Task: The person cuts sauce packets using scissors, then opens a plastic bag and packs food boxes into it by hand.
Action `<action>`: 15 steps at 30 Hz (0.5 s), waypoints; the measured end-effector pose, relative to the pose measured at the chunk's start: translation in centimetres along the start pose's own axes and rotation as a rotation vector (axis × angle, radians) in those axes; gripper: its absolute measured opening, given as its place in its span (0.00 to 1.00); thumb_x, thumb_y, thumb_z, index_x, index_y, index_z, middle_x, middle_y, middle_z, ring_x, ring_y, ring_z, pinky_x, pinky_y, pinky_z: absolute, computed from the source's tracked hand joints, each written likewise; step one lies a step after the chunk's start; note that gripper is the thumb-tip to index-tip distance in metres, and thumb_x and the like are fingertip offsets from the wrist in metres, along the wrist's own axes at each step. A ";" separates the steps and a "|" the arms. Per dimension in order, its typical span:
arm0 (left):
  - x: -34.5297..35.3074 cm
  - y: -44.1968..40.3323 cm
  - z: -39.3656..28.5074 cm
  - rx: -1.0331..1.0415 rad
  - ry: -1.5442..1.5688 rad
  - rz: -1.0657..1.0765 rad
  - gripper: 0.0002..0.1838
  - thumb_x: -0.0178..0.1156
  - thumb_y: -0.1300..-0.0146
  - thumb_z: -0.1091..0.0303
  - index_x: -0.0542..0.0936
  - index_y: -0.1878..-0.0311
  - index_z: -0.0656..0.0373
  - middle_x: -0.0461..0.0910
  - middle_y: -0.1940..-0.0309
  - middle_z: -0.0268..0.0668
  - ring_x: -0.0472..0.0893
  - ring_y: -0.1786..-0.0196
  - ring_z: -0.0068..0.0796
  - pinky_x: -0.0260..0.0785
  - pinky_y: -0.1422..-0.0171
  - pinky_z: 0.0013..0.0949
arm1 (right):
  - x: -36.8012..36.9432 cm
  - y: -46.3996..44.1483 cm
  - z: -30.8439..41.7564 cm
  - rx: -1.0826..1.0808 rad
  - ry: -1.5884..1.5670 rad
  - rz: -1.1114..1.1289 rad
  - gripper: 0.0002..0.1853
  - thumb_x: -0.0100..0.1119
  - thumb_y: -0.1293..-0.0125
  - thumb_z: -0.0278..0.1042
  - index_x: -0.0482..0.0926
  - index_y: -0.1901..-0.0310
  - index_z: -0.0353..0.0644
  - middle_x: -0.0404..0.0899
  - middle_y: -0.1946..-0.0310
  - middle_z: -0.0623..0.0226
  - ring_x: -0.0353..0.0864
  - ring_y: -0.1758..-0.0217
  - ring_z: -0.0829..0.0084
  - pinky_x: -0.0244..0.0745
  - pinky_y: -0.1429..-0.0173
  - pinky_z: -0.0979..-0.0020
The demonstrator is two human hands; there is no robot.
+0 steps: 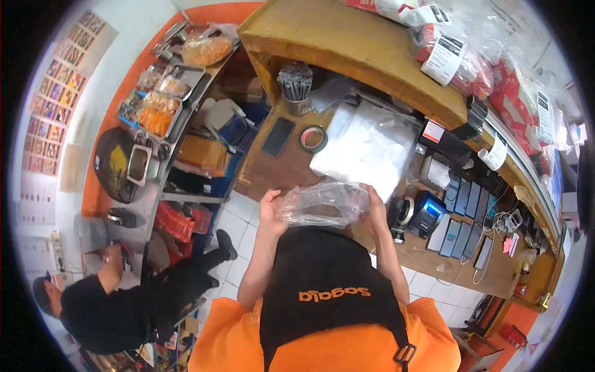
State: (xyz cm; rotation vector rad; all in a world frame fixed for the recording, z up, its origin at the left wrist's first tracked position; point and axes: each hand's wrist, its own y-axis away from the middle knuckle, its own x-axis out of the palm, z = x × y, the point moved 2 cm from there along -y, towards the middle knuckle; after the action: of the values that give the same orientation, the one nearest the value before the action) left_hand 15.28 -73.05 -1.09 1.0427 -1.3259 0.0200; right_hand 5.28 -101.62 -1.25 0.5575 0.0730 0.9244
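Observation:
A clear plastic bag [325,208] is stretched sideways in front of my black apron [322,266]. My left hand [271,212] is closed on its left end, and my right hand [373,206] grips the right end. Just beyond the bag, a stack of white, shiny plastic bags [365,146] lies on the wooden counter [266,177]. To the left of that stack are a roll of dark tape [313,138] and a black phone [279,137]. Whether anything is inside the held bag, I cannot tell.
A wooden shelf [334,40] overhangs the counter, with wrapped red packages [458,59] on top. At right are a blue device [427,214] and several phones [462,239] with cables. A person in black [118,310] works by food trays [158,115] at left.

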 end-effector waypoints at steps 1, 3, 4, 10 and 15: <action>-0.4 -1.0 -0.4 0.011 0.004 -0.045 0.19 0.51 0.32 0.65 0.81 0.45 0.66 0.86 0.56 0.47 0.86 0.58 0.40 0.80 0.49 0.40 | -0.6 -1.0 -0.1 -0.300 0.410 -0.103 0.24 0.57 0.23 0.41 0.74 0.35 0.31 0.82 0.43 0.50 0.83 0.46 0.56 0.81 0.41 0.64; -1.2 -2.1 -1.1 0.011 -0.060 -0.057 0.19 0.53 0.32 0.66 0.79 0.43 0.66 0.85 0.54 0.48 0.86 0.56 0.39 0.80 0.49 0.39 | 0.8 1.4 4.3 -0.913 0.991 -0.334 0.19 0.55 0.24 0.40 0.77 0.41 0.34 0.82 0.47 0.46 0.84 0.50 0.47 0.81 0.47 0.56; -1.2 -2.6 -1.4 0.013 -0.092 -0.060 0.20 0.55 0.32 0.66 0.78 0.41 0.67 0.85 0.52 0.48 0.85 0.55 0.38 0.80 0.49 0.38 | 2.4 2.7 5.9 -0.846 0.949 -0.068 0.18 0.54 0.24 0.40 0.78 0.43 0.35 0.82 0.48 0.46 0.85 0.50 0.47 0.80 0.47 0.55; -1.6 -3.5 -2.8 0.002 -0.447 -0.112 0.24 0.62 0.34 0.70 0.72 0.36 0.63 0.83 0.49 0.46 0.85 0.57 0.35 0.78 0.58 0.30 | 8.4 0.8 -3.2 -0.850 1.247 0.709 0.10 0.59 0.29 0.35 0.81 0.55 0.38 0.83 0.56 0.53 0.87 0.55 0.50 0.82 0.52 0.51; 2.1 -0.3 -4.5 0.405 -1.120 -0.327 0.21 0.64 0.33 0.72 0.73 0.38 0.63 0.83 0.51 0.44 0.85 0.55 0.34 0.76 0.58 0.32 | 8.7 -2.2 -5.4 -0.783 1.432 0.694 0.13 0.62 0.34 0.36 0.78 0.53 0.37 0.82 0.56 0.51 0.88 0.55 0.50 0.85 0.56 0.52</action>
State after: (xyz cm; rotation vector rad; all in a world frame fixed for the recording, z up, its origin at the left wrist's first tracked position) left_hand 19.61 -71.56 0.88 1.7187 -2.1731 -0.6494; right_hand 10.64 -93.62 -5.41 -0.9534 0.7995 1.7489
